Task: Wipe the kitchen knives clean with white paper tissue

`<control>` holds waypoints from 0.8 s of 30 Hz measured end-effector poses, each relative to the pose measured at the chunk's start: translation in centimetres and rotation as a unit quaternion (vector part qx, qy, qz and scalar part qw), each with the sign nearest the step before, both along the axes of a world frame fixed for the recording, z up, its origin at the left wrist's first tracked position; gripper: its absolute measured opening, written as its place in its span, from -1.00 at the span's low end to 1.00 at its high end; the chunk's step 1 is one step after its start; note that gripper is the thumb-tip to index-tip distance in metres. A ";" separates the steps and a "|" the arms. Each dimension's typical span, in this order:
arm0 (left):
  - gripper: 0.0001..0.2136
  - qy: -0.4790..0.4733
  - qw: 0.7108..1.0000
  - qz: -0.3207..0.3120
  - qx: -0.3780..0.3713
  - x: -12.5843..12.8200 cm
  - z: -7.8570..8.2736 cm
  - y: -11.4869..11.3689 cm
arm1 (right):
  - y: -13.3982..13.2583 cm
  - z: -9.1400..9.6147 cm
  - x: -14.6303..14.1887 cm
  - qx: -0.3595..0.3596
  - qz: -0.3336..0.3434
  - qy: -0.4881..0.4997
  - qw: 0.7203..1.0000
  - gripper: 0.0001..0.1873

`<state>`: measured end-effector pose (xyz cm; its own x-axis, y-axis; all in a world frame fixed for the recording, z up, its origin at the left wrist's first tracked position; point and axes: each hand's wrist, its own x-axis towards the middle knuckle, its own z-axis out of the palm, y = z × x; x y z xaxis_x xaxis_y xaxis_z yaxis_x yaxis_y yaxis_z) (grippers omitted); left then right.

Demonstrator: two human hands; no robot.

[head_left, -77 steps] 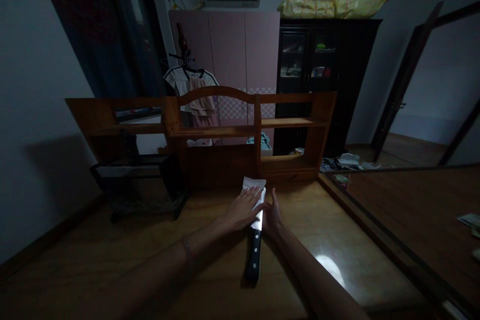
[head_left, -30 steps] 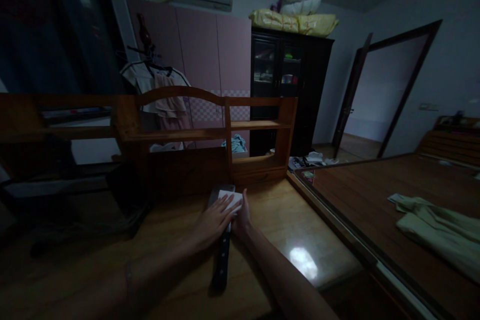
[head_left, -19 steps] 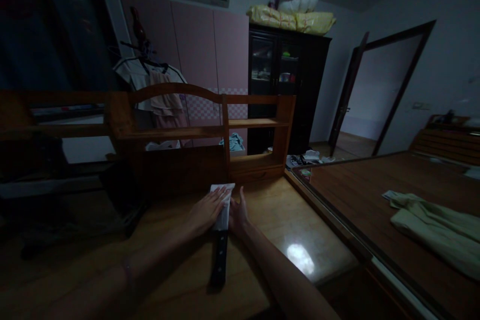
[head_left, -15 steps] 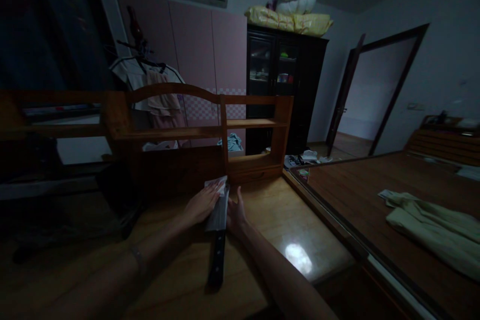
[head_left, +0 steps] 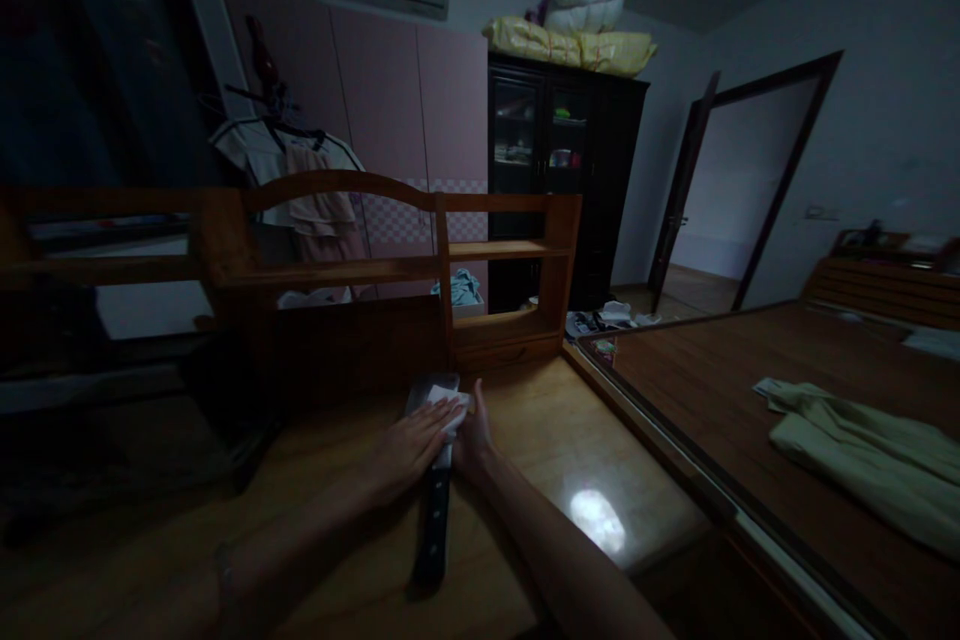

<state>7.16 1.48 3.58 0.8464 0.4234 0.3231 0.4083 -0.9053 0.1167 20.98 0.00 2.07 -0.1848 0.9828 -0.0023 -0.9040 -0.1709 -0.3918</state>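
A cleaver (head_left: 433, 510) with a black riveted handle points toward me over the wooden desk, its broad blade farther away. My left hand (head_left: 414, 442) lies across the blade, fingers together and pressing a folded white tissue (head_left: 448, 404) onto the metal. The blade's far end shows beyond the tissue. At the blade's right side, my right hand (head_left: 472, 438) steadies the cleaver, thumb raised; its other fingers are mostly hidden behind the blade and tissue.
The wooden desk (head_left: 525, 530) has a shelf rack (head_left: 442, 270) along its back. To the right is a brown bed surface (head_left: 690, 370) with a pale green garment (head_left: 862, 445). A dark bulky object (head_left: 217, 390) stands at the left.
My left hand has slid the tissue down the blade toward the handle, uncovering the far end. My right hand stays at the blade's side. The view has shifted slightly.
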 end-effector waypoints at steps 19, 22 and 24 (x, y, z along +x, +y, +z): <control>-0.56 -0.025 0.997 0.044 -0.065 3.6 -0.9 3.3 | -0.1 0.0 0.2 -0.016 -0.055 -0.006 0.998 -0.38; -0.56 -0.030 0.993 0.023 -0.112 3.0 -1.1 0.9 | 0.0 -0.3 0.2 -0.039 -0.066 -0.015 0.997 -0.39; -0.55 -0.041 0.989 0.017 -0.140 2.5 -1.1 -0.6 | 0.1 -0.5 0.3 -0.041 -0.065 -0.033 0.996 -0.39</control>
